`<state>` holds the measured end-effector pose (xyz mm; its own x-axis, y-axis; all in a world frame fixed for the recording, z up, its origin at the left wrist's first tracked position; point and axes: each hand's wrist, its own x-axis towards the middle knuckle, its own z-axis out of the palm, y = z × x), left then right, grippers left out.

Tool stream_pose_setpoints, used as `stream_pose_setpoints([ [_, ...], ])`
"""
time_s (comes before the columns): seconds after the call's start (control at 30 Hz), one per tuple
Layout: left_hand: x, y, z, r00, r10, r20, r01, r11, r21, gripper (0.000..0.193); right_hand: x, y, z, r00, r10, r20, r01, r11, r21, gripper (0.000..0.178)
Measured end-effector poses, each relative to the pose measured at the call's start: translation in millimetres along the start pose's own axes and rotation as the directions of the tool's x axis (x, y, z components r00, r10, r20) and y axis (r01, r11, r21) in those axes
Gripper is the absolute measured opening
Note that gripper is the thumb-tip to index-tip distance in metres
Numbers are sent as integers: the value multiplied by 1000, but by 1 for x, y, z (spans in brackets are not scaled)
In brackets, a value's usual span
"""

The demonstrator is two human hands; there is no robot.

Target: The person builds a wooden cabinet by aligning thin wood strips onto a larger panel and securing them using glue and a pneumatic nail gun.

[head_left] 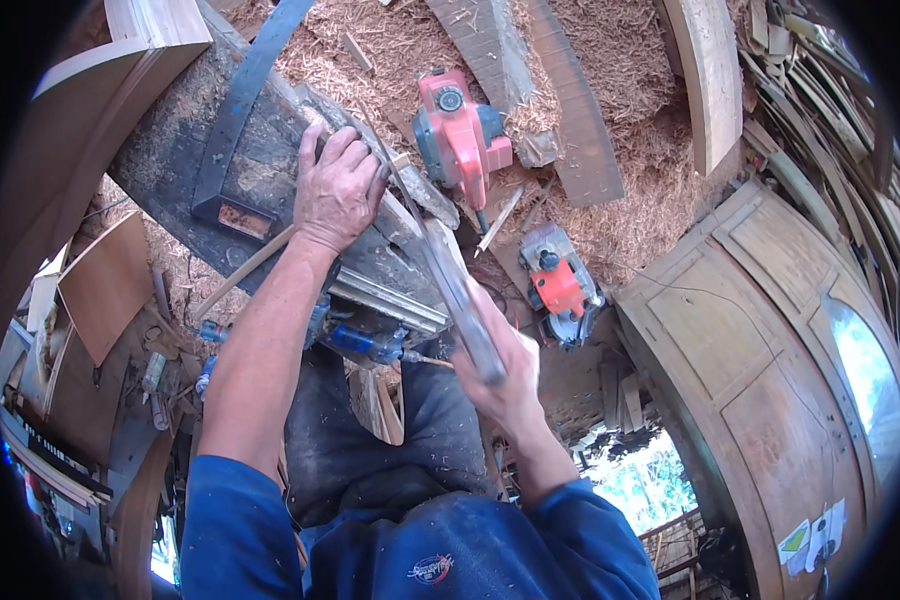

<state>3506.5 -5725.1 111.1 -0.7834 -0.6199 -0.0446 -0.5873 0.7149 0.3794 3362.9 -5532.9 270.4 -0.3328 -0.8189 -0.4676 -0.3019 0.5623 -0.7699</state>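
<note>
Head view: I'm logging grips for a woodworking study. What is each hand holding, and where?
The right hand grips the near end of a long saw-like tool. The left hand presses flat on the workbench top, gripping nothing.

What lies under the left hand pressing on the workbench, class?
The left hand rests flat on a worn, dark workbench top, its fingers spread beside a grey metal bar. The patch directly beneath the palm is covered, so it cannot be seen.

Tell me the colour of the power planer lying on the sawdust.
Red-orange body with grey parts: the power planer, best seen in the head view.
</note>
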Motion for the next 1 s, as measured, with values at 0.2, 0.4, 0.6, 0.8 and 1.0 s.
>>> stream_pose_setpoints([
  [0.2,2,1,-1,998,48,-51,-49,999,-13,16,47,6,27,993,113,31,-115,991,63,75],
  [0.4,1,2,0,999,26,-29,-27,999,-31,15,-9,-2,-5,1000,3,10,-4,1000,27,76],
  [0.6,3,1,3,996,66,-58,-66,998,7,18,50,7,23,1000,17,-19,-16,999,50,74],
  [0.8,4,-2,-2,998,46,-50,-47,999,-2,16,-14,1,-7,999,26,27,-26,1000,1,78],
  [1.0,2,0,4,998,41,-42,-42,999,-27,15,32,4,19,998,59,13,-59,998,8,77],
])
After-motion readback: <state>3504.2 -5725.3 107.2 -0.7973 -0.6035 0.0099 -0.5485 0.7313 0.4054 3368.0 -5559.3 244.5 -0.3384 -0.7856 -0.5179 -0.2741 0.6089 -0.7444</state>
